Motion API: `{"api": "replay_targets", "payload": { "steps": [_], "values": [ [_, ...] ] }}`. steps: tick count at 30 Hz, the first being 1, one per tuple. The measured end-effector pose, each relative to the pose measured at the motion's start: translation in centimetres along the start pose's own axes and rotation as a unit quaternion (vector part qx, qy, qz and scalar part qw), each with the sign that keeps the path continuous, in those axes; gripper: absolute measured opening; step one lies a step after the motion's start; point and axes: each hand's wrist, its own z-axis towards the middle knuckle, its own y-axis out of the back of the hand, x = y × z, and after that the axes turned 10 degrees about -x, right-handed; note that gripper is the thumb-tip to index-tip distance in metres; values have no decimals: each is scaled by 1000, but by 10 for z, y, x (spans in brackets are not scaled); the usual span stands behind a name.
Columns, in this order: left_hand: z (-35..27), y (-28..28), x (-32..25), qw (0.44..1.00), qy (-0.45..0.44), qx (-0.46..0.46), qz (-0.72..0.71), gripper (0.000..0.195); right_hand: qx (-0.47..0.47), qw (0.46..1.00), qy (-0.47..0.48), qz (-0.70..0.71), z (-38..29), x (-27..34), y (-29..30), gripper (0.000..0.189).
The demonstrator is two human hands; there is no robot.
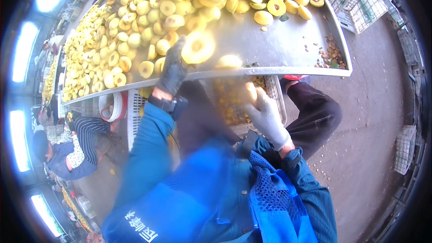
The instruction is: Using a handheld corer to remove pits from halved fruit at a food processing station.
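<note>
My left hand (171, 71), in a black glove, is at the front rim of a metal-topped table (280, 47). Its fingers lie along the left side of a large halved yellow stone fruit (198, 47), cut face up, which it appears to grip. Another fruit piece (228, 61) lies close by on the rim side. My right hand (268, 118), in a white glove, is below the rim, closed around a pale yellow fruit piece (250, 92) that is blurred. Beneath it stands a crate (282, 108) with yellow-brown bits inside. A smear on the lens blurs the middle.
Whole and halved yellow fruit (141, 23) are heaped across the table. Brown fruit stones (332, 54) lie in its right corner. A white plastic crate (359, 3) stands beyond. At left are a white-and-red bucket (114, 106) and a seated person (72, 155).
</note>
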Motion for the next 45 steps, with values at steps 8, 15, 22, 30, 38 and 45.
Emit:
{"api": "replay_targets", "payload": {
  "steps": [8, 15, 22, 30, 38, 45],
  "values": [
    [2, 6, -120, 933, 204, -28, -294, 45, -77, 893, 357, -264, 1, 42, -7, 34],
    [31, 22, -186, 873, 267, -125, -389, 45, -74, 852, 333, -398, -15, 49, 1, 32],
    [32, 25, -191, 901, 216, -126, -353, 44, -129, 873, 363, -298, -24, 42, -6, 32],
    [31, 25, -178, 959, 143, -95, -226, 35, 26, 952, 219, -213, -22, 50, 9, 22],
    [35, 23, -178, 972, 109, -78, -195, 37, 197, 933, -125, 272, -26, 78, 32, 23],
    [36, 18, -180, 839, 268, -27, -473, 56, 185, 953, -96, 219, -33, 72, 33, 27]
  ]
}}
